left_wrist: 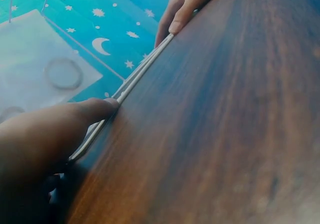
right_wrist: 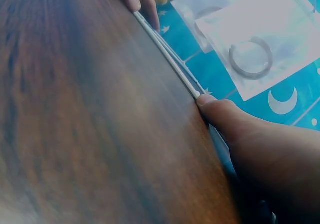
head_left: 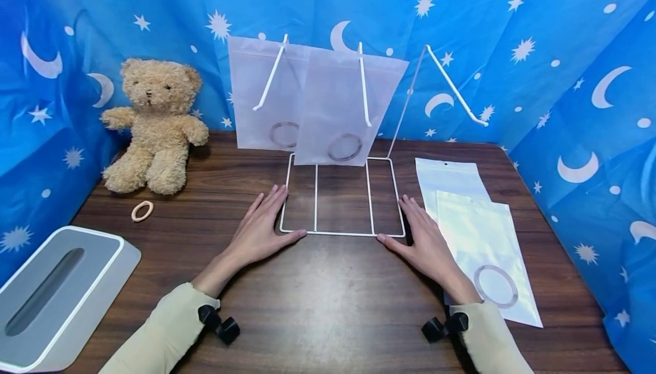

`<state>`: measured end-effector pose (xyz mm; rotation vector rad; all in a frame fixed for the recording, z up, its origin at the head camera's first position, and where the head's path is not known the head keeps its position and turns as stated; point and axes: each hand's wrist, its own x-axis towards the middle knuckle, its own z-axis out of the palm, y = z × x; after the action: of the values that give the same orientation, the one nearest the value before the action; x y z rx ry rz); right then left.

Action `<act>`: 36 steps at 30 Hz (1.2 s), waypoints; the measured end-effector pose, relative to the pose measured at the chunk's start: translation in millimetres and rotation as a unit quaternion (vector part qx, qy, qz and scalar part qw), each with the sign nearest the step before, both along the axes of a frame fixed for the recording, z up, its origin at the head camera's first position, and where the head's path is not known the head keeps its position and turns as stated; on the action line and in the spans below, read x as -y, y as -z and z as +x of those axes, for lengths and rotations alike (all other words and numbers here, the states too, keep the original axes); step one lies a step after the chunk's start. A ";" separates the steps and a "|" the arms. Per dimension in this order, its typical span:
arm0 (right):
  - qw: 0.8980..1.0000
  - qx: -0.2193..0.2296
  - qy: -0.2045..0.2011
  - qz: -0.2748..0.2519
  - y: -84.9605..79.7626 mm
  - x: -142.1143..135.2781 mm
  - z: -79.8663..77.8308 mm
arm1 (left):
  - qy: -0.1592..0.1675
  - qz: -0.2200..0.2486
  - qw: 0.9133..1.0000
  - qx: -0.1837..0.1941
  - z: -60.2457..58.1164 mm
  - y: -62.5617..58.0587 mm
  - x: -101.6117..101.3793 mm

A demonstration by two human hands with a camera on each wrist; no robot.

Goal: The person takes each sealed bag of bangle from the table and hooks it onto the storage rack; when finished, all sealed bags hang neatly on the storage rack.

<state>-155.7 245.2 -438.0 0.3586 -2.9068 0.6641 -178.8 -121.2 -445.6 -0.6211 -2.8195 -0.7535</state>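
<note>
A white wire display rack point(head_left: 342, 234) stands on the table, its three prongs sticking out toward me. My left hand point(head_left: 261, 227) touches the left side of its base, fingers straight along the wire and thumb on the front bar. On the right side my right hand point(head_left: 429, 243) lies the same way, its thumb at the front bar. Two translucent pouches hang from the rack: the left pouch point(head_left: 261, 89) on the left prong, and the right pouch point(head_left: 338, 101) overlapping it on the middle prong. Each shows a ring inside. Nothing hangs on the right prong point(head_left: 456, 85).
Two flat pouches lie right of the rack, the front pouch point(head_left: 476, 231) with a ring inside and partly over the rear pouch point(head_left: 446, 175). A teddy bear point(head_left: 156, 126), a small wooden ring point(head_left: 142, 211) and a grey-topped tissue box point(head_left: 97, 300) are on the left.
</note>
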 end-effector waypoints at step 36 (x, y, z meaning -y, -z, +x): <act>0.944 0.148 0.294 -0.019 -50.9 -137.1 36.9 | 0.005 -0.007 1.000 -0.009 0.0 1.5 0.1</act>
<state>-118.8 382.3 -387.1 -0.6495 -3.0140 0.7070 -178.8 -121.4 -447.1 -0.6412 -2.8093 -0.7266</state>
